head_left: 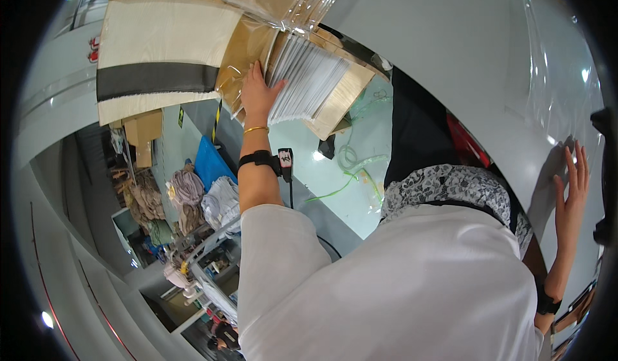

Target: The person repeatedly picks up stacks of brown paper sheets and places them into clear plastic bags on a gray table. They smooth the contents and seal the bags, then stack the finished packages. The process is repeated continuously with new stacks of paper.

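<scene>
Head view. Left hand (pixel 257 94) is raised to a stack (pixel 302 78) of thin white sheets standing on edge in a brown carton (pixel 335 97), up at the top of the frame. Palm lies against the near face of the stack, thumb spread toward the sheet edges; fingers are loosely together, pressed flat, not clamped round anything. Clear film (pixel 283 0) drapes over the carton top and glares.

Right hand (pixel 571 197) rests flat on a grey table (pixel 463 52) at the right edge, fingers straight and slightly apart, holding nothing.

A beige cloth panel (pixel 161 58) with a dark band sits left of the carton, touching it or just beside it (cannot tell which).

Handling, judged: single sheets look light and floppy, the whole block dense and heavy. Edges fan out, so sheets would likely slide apart. Best grip seems across the block's thickness, thumb on one face and fingers on the other. The film looks slippery.
</scene>
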`<state>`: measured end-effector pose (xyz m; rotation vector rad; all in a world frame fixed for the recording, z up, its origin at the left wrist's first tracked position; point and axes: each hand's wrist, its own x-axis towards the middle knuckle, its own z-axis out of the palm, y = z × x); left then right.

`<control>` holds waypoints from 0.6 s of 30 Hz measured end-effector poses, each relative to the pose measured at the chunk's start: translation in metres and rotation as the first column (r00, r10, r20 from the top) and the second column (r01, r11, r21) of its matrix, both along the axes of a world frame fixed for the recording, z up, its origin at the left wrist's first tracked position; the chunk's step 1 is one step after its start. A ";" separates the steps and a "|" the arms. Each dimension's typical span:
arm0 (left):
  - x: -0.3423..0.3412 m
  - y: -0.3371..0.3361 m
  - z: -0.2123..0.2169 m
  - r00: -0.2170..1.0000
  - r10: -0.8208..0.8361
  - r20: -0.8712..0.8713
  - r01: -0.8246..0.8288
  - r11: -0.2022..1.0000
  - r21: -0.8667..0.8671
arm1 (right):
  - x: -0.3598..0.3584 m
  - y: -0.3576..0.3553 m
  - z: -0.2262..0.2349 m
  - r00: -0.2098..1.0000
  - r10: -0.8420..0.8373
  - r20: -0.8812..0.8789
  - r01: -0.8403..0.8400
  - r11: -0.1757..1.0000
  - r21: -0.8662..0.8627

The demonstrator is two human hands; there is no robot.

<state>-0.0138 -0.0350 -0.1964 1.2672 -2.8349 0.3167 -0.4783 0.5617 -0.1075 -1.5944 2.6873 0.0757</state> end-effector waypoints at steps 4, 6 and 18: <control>-0.002 -0.013 0.005 1.000 0.024 -0.014 -0.023 0.998 0.050 | 0.024 0.021 -0.006 1.000 -0.016 0.024 0.018 0.996 -0.085; -0.001 -0.016 0.012 0.996 0.081 -0.023 -0.077 0.989 0.130 | 0.029 0.028 -0.010 0.989 -0.097 0.109 0.103 0.993 -0.051; -0.018 -0.006 0.018 0.999 -0.038 0.037 0.037 0.999 0.027 | 0.030 0.023 -0.028 0.987 -0.143 -0.071 0.138 0.988 -0.066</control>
